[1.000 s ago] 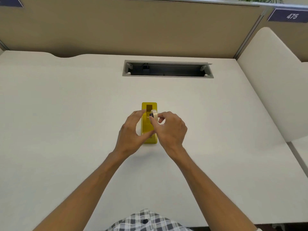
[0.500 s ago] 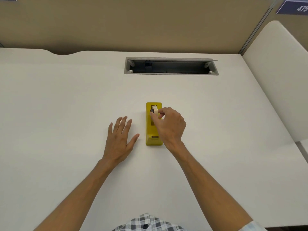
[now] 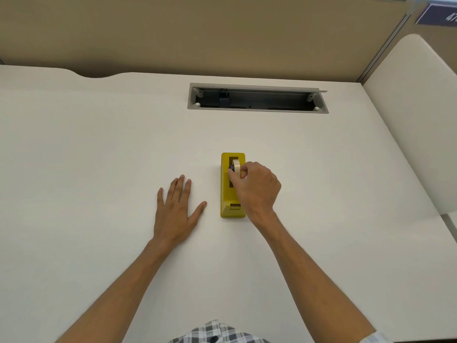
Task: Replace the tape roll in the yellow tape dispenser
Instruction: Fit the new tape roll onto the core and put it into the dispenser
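Note:
A yellow tape dispenser (image 3: pixel 227 194) lies lengthwise on the white desk (image 3: pixel 99 149), its cutter end towards me. My right hand (image 3: pixel 254 186) pinches a cream tape roll (image 3: pixel 236 166) with a dark core, holding it upright over the dispenser's slot; whether the roll is seated in the slot is hidden by my fingers. My left hand (image 3: pixel 176 210) lies flat on the desk to the left of the dispenser, fingers spread, holding nothing and apart from the dispenser.
An open cable tray (image 3: pixel 257 99) is recessed in the desk behind the dispenser. A beige partition wall (image 3: pixel 197 33) runs along the back. A white rounded divider (image 3: pixel 415 125) stands at the right edge.
My left hand has let go of the dispenser and come to rest flat on the desk at its left. My right hand keeps the roll at the dispenser's slot.

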`<state>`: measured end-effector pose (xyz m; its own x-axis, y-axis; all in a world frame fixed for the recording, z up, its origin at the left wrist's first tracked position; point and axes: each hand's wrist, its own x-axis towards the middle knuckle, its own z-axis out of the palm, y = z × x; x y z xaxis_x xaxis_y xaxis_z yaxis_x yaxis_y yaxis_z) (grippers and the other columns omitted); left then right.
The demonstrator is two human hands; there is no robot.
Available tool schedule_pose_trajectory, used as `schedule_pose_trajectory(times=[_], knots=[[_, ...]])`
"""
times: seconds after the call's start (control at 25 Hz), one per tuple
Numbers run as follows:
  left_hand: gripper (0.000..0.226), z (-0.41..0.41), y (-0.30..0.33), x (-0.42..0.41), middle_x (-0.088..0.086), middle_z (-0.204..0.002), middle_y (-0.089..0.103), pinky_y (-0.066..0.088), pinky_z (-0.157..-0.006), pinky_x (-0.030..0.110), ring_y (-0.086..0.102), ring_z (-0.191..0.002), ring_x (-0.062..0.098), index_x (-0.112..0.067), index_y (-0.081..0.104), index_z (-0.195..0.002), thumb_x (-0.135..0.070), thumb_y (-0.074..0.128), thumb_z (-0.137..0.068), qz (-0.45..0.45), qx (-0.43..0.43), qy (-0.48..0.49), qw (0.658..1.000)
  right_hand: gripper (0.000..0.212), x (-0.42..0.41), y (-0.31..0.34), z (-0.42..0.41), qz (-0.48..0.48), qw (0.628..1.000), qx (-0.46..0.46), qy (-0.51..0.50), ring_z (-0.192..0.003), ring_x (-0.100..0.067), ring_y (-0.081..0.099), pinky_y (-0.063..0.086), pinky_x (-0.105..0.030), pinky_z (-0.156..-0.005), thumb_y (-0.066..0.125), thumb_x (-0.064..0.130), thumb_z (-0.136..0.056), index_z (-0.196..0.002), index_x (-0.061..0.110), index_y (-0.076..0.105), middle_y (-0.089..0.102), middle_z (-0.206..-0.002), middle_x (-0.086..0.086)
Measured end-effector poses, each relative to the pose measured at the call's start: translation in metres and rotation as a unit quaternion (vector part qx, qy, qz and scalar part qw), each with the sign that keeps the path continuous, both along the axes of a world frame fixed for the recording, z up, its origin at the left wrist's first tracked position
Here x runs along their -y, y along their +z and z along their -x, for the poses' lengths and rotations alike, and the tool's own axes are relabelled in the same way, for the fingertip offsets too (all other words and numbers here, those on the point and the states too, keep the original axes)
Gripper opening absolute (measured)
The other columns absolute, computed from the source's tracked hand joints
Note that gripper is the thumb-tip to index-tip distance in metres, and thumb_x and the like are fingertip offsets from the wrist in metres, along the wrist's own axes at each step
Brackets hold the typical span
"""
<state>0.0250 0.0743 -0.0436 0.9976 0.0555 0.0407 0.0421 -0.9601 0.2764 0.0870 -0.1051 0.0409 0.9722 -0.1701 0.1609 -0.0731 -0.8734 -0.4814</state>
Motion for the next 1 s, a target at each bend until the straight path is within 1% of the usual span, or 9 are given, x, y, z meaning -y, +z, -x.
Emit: schedule_pose_trajectory(times=[0.08, 0.16, 0.36, 0.48, 0.76, 0.8, 0.88, 0.96, 1.0], knots=[[0.079, 0.001, 0.000, 0.001, 0.002, -0.161, 0.014, 0.004, -0.121, 0.046, 0.009, -0.149, 0.016, -0.017, 0.019, -0.152, -0.066, 0.015, -0.090, -0.002, 0.003, 0.000, 1.000, 0.030, -0.001, 0.003, -0.002, 0.011, 1.000, -0.003, 0.003, -0.066, -0.020, 0.060, 0.051, -0.034, -0.059, 0.065, 0.048, -0.081, -0.073, 0.019, 0.066, 0.065, -0.069, 0.004], [0.079, 0.001, -0.001, 0.000, 0.002, -0.161, 0.015, 0.005, -0.120, 0.046, 0.010, -0.149, 0.016, -0.017, 0.020, -0.152, -0.066, 0.016, -0.090, 0.003, 0.008, 0.002, 1.000, 0.029, -0.001, 0.005, -0.007, 0.023, 1.000, -0.016, 0.009, -0.068, -0.021, 0.060, 0.049, -0.032, -0.059, 0.065, 0.047, -0.081, -0.076, 0.018, 0.067, 0.066, -0.072, 0.003], [0.078, 0.001, -0.002, 0.001, 0.001, -0.161, 0.015, 0.004, -0.121, 0.046, 0.009, -0.149, 0.015, -0.018, 0.020, -0.152, -0.066, 0.016, -0.090, 0.002, 0.007, 0.005, 1.000, 0.028, -0.003, 0.014, -0.014, 0.045, 0.998, -0.050, 0.011, -0.063, -0.022, 0.056, 0.036, -0.026, -0.055, 0.064, 0.043, -0.082, -0.072, 0.017, 0.066, 0.064, -0.068, 0.001], [0.078, 0.001, -0.003, 0.001, 0.001, -0.161, 0.015, 0.004, -0.121, 0.045, 0.009, -0.149, 0.015, -0.018, 0.020, -0.152, -0.066, 0.016, -0.090, 0.000, 0.005, 0.006, 1.000, 0.028, -0.003, 0.017, -0.014, 0.061, 0.996, -0.067, 0.013, -0.063, -0.022, 0.055, 0.038, -0.026, -0.056, 0.063, 0.043, -0.083, -0.074, 0.017, 0.067, 0.065, -0.070, 0.000], [0.079, 0.001, -0.002, 0.001, 0.001, -0.161, 0.015, 0.004, -0.120, 0.044, 0.009, -0.149, 0.015, -0.018, 0.021, -0.152, -0.066, 0.015, -0.090, -0.004, 0.008, 0.007, 1.000, 0.029, -0.003, 0.018, -0.015, 0.079, 0.993, -0.081, 0.019, -0.074, -0.025, 0.063, 0.040, -0.029, -0.059, 0.062, 0.045, -0.084, -0.078, 0.016, 0.064, 0.066, -0.077, -0.001], [0.079, 0.001, -0.002, 0.001, 0.001, -0.161, 0.015, 0.004, -0.120, 0.044, 0.009, -0.149, 0.015, -0.018, 0.021, -0.152, -0.066, 0.015, -0.090, -0.003, 0.008, 0.008, 1.000, 0.030, -0.003, 0.017, -0.014, 0.082, 0.994, -0.070, 0.025, -0.078, -0.025, 0.062, 0.042, -0.030, -0.061, 0.063, 0.046, -0.084, -0.082, 0.016, 0.065, 0.066, -0.081, -0.001], [0.079, 0.001, -0.002, 0.001, 0.001, -0.161, 0.016, 0.004, -0.121, 0.044, 0.009, -0.149, 0.015, -0.018, 0.021, -0.151, -0.066, 0.015, -0.089, 0.001, 0.009, 0.009, 1.000, 0.034, -0.001, 0.015, -0.011, 0.095, 0.993, -0.031, 0.057, -0.092, -0.023, 0.057, 0.043, -0.035, -0.068, 0.064, 0.047, -0.083, -0.100, 0.017, 0.064, 0.064, -0.095, 0.000], [0.079, 0.002, -0.002, 0.001, 0.001, -0.161, 0.016, 0.004, -0.121, 0.045, 0.009, -0.149, 0.015, -0.018, 0.022, -0.151, -0.067, 0.015, -0.089, 0.000, 0.009, 0.010, 1.000, 0.042, 0.000, 0.013, -0.012, 0.108, 0.989, -0.016, 0.098, -0.102, -0.022, 0.050, 0.041, -0.034, -0.076, 0.062, 0.044, -0.084, -0.118, 0.020, 0.058, 0.058, -0.111, -0.001], [0.079, 0.002, -0.002, 0.001, 0.001, -0.161, 0.016, 0.005, -0.121, 0.045, 0.010, -0.149, 0.015, -0.018, 0.022, -0.151, -0.067, 0.015, -0.089, 0.000, 0.009, 0.010, 1.000, 0.041, 0.001, 0.012, -0.012, 0.108, 0.988, -0.016, 0.111, -0.104, -0.022, 0.048, 0.040, -0.034, -0.078, 0.061, 0.042, -0.085, -0.120, 0.021, 0.058, 0.055, -0.115, -0.002]])
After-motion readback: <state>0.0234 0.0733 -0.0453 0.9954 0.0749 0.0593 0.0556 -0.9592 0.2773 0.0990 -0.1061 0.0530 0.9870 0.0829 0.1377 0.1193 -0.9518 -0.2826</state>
